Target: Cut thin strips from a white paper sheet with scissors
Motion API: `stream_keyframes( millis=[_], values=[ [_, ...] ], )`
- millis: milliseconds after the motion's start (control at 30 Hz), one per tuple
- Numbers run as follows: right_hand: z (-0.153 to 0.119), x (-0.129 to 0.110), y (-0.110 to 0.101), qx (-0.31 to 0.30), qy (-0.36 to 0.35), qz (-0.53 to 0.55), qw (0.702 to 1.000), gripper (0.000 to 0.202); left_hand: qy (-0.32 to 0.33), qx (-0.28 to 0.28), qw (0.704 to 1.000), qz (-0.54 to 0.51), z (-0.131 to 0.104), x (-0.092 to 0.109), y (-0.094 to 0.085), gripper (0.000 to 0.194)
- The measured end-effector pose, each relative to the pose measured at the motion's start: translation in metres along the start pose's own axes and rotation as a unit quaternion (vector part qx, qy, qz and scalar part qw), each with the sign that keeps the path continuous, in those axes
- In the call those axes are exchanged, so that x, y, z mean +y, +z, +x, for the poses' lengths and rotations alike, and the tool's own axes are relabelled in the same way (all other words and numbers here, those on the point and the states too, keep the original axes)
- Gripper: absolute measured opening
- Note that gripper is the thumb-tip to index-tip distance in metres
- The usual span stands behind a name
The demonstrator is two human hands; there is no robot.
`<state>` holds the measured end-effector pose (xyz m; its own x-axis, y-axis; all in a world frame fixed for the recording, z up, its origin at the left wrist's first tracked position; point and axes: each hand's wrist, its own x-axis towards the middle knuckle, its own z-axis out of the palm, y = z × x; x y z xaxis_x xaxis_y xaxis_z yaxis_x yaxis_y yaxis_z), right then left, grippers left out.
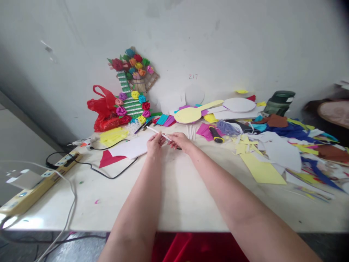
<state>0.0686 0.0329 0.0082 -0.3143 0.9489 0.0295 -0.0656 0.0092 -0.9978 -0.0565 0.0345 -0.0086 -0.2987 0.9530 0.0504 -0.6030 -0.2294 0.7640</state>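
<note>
A thin white stick [152,129] slants between my two hands above the middle of the table. My left hand [155,143] is closed on its middle part, fingertips pinching it. At its near right end, my right hand [178,141] is closed with the fingers around it. Several similar white sticks [191,132] lie just behind my right hand. To the left of my left hand rest a white sheet [131,147] and a red paper piece [106,159]. A small dark thing shows under my right hand; I cannot make out what it is.
A power strip [40,185] with cords lies along the left edge. Paper-flower decorations [131,94] and a red bag [105,112] stand at the wall. Coloured scraps [283,145], a yellow-black cutter [216,135], a yellow paddle shape [188,115] and a dark green bottle [280,102] fill the back and right.
</note>
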Motion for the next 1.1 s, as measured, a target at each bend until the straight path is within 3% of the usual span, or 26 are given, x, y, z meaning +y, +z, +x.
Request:
stream_keyframes(
  millis=[133, 233, 500, 767, 1100],
  values=[
    [0.000, 0.000, 0.006, 0.033, -0.035, -0.092, 0.995, 0.014, 0.014, -0.014, 0.999, 0.029, -0.001, -0.001, 0.001, 0.021],
    [-0.001, 0.000, 0.005, 0.033, -0.023, -0.093, 0.995, 0.008, 0.015, -0.008, 1.000, 0.025, -0.002, 0.000, 0.002, 0.024],
    [0.000, 0.005, -0.006, -0.047, 0.007, -0.049, 0.998, 0.013, 0.023, 0.009, 0.999, 0.041, -0.001, 0.004, 0.000, 0.028],
    [-0.003, 0.002, -0.001, -0.049, -0.012, -0.028, 0.998, 0.017, 0.013, -0.024, 0.998, 0.049, -0.006, -0.001, 0.004, 0.029],
    [-0.003, 0.004, -0.005, -0.121, 0.016, -0.067, 0.990, 0.018, 0.050, 0.023, 0.991, 0.123, -0.005, 0.007, 0.002, 0.036]
  ],
)
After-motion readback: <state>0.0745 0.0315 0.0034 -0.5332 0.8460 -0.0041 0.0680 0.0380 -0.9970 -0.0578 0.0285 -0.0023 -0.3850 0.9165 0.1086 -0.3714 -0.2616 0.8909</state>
